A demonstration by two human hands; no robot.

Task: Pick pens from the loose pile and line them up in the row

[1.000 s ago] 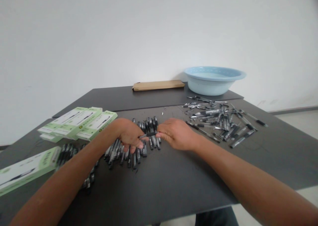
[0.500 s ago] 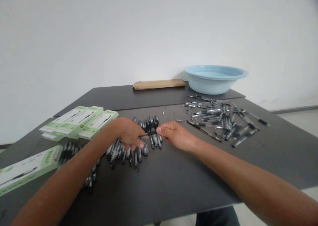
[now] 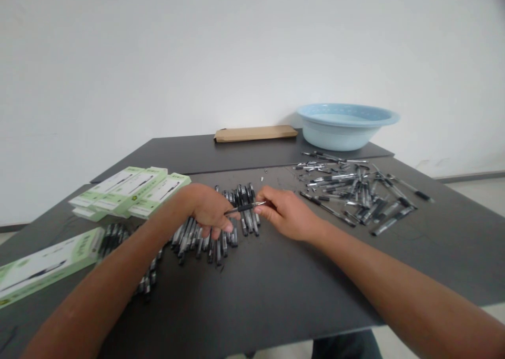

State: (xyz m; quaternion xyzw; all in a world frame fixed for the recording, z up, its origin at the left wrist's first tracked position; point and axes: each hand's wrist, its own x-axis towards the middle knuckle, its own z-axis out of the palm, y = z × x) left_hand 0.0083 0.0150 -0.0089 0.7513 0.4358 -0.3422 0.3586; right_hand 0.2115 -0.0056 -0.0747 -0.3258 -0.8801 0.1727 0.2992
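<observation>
My left hand (image 3: 209, 209) and my right hand (image 3: 287, 214) meet over a dark table (image 3: 276, 285), both pinching one black pen (image 3: 245, 207) that lies across between them. The left fingers curl round the pen's left end; the right fingertips grip its pale right tip. Under and behind the hands lies a row of black pens (image 3: 209, 232), side by side. A loose heap of pens and pen parts (image 3: 355, 188) is spread to the right of my right hand.
Green and white pen boxes (image 3: 134, 190) are stacked at the left, and another box (image 3: 43, 267) lies at the near left edge. A pale blue basin (image 3: 347, 125) and a flat brown carton (image 3: 256, 133) stand at the back by the white wall.
My right hand has slid a little to the right along the pen, so more of the pen shows between the hands. The left hand has stayed put.
</observation>
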